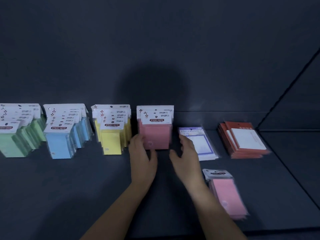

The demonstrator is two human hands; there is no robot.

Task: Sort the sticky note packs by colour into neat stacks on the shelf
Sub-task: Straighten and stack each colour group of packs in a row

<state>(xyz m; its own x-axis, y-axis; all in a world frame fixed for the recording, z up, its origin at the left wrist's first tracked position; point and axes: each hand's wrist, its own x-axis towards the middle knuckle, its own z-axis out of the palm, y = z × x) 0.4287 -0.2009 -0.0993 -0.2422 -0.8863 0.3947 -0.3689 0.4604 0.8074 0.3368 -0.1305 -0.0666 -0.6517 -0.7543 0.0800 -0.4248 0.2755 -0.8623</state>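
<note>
Pink stack: sticky note packs in clear sleeves with white header cards printed STICKY NOTE, lying at the back of the dark grey shelf, fourth in a row. To its left, each set apart from the next, lie the yellow stack, the blue stack and the green stack of like packs, their headers fanned one over another; the green stack is cut by the frame's left edge.

My left hand reaches in from below with fingers spread and nearly straight. Its fingertips touch the lower left edge of the pink stack, and its thumb is held out toward the right. My right hand mirrors it at the stack's lower right corner, fingers loosely curved and apart, thumb out toward the left. It grips nothing, and blur keeps me from telling whether its fingertips touch the sleeve.

Behind my right hand, just beside the pink stack, lie white packs with a purple border, partly hidden by my fingers. Farther right, well apart, sits a pile of white pads on red backing cards. Nearer me, right of my right forearm, a loose pink pack in its clear sleeve lies alone on the shelf, tilted, its outline blurred.
</note>
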